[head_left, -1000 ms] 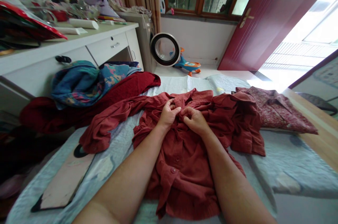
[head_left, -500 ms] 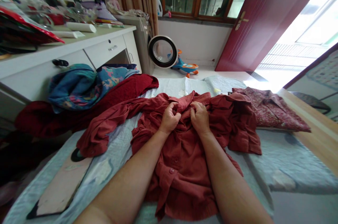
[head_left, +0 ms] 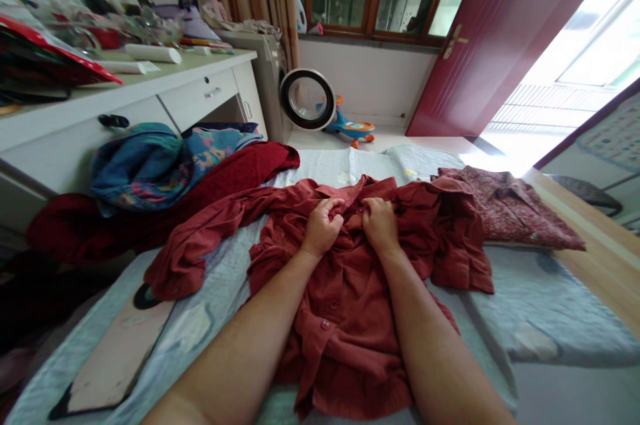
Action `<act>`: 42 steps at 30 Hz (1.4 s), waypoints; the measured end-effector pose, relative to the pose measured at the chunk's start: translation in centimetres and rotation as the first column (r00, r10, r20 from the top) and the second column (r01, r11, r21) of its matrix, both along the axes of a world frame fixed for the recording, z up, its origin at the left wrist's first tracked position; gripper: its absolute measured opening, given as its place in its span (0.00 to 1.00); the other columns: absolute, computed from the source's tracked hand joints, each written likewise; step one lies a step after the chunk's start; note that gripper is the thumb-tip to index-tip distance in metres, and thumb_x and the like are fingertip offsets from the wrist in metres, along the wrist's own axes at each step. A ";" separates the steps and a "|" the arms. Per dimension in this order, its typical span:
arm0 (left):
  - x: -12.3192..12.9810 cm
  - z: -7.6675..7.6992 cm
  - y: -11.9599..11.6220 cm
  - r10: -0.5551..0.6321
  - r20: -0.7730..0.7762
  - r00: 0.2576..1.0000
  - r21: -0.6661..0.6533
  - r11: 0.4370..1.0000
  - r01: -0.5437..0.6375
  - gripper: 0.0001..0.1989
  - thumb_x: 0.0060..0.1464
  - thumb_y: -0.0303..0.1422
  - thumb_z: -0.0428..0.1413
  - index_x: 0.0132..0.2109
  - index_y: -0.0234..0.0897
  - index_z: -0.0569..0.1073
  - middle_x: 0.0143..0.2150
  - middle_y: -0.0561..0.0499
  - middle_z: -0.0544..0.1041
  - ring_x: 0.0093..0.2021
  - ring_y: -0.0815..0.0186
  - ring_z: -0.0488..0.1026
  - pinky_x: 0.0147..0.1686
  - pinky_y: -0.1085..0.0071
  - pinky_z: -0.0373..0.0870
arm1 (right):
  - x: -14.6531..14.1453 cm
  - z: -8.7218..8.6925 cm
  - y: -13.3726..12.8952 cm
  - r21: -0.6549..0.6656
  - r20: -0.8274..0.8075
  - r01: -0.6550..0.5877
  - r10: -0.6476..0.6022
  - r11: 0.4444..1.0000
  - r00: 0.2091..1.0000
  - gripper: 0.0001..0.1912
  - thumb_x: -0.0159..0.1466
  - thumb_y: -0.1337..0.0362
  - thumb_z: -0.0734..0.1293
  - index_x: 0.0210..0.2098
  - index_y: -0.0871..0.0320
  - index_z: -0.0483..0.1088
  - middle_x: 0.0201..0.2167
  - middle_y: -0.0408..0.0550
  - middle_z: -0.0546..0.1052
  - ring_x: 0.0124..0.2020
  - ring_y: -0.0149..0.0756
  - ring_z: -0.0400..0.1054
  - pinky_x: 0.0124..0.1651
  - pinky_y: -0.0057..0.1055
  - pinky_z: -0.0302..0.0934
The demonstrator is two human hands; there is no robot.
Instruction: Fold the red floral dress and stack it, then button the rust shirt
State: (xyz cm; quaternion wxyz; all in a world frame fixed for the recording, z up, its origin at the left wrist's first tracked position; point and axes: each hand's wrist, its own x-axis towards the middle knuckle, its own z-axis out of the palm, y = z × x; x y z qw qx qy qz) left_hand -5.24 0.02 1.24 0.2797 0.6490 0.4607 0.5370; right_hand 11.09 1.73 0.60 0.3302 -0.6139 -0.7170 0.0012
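A rust-red buttoned shirt (head_left: 350, 318) lies spread and wrinkled in front of me, one sleeve stretched out to the left and the other folded at the right. Near its collar, my left hand (head_left: 324, 226) is closed with the fingers pinching the shirt's cloth. My right hand (head_left: 380, 223) is closed on the opposite side of the front opening, fingertips on the fabric edge. A small gap separates the two hands. Buttons show lower down on the shirt front.
A folded patterned red shirt (head_left: 510, 208) lies at the right. Dark red cloth (head_left: 250, 168) and a blue floral garment (head_left: 145, 168) are heaped at the left. A beige board (head_left: 117, 351) rests at lower left on the pale blue cover (head_left: 565, 305). Behind stands a washer with its door (head_left: 307, 99) open.
Both hands have shifted very slightly downward near the collar, still closed on the cloth. The shirt's collar edge has moved a little with them.
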 end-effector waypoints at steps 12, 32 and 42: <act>0.1 -1.7 0.5 -0.164 -0.091 0.982 -0.120 0.981 0.152 0.19 0.47 0.29 0.63 0.47 0.37 0.71 0.46 0.46 0.77 0.45 0.61 0.76 0.46 0.66 0.73 | -0.1 0.5 -0.2 -0.100 -0.104 0.277 -0.287 0.956 0.952 0.31 0.60 0.59 0.66 0.59 0.68 0.59 0.56 0.73 0.67 0.57 0.58 0.63 0.54 0.45 0.59; -0.7 -0.1 0.4 0.196 -0.094 0.976 0.152 0.972 -0.180 0.08 0.56 0.25 0.53 0.39 0.37 0.76 0.39 0.48 0.78 0.43 0.63 0.75 0.48 0.65 0.71 | 0.4 1.8 -0.5 0.087 -0.536 0.267 -0.181 0.960 0.825 0.21 0.53 0.67 0.60 0.46 0.59 0.68 0.38 0.50 0.76 0.37 0.41 0.70 0.47 0.37 0.63; -1.2 -0.6 1.1 0.289 0.017 0.957 0.102 0.952 -0.289 0.23 0.48 0.20 0.49 0.50 0.35 0.75 0.46 0.46 0.77 0.48 0.61 0.75 0.55 0.63 0.69 | 1.2 2.2 0.0 0.209 -0.889 0.239 0.082 0.948 0.450 0.32 0.49 0.69 0.60 0.55 0.57 0.61 0.42 0.46 0.71 0.37 0.33 0.68 0.47 0.36 0.66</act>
